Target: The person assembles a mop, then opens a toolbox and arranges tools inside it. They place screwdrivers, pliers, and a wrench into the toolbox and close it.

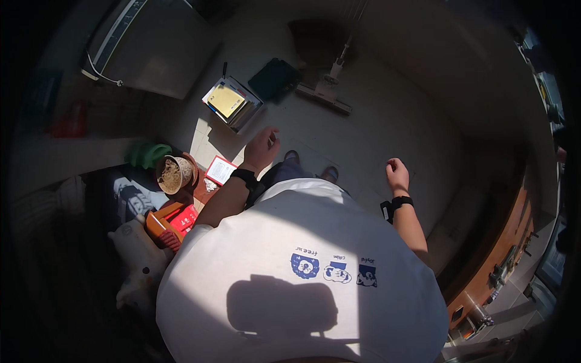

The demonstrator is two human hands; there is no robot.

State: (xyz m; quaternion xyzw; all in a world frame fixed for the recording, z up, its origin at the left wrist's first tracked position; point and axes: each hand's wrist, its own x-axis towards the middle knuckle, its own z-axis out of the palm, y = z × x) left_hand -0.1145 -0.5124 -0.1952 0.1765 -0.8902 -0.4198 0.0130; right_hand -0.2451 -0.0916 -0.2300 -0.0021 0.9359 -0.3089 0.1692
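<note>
My left hand (262, 147) hangs in the air with loosely bent fingers, thumb apart, and holds nothing visible. Just beyond it on the floor stands a box (248, 108) of books and papers, topped by a yellow notebook (226, 100). Below that hand lies a red-edged sheet or card (221, 170) bearing print. On the other side, my right hand (398, 174) is curled closed over the shaded floor, with nothing seen in it. Each wrist wears a black band. My feet (330, 174) in shoes show between the hands.
A flat mop (324, 96) and a dark green case (274, 79) lie ahead. To the left are a plant pot (184, 170), an orange wooden box (159, 227) with a red packet (184, 218), and a white plush toy (138, 254). A wooden tabletop (499, 254) stands right.
</note>
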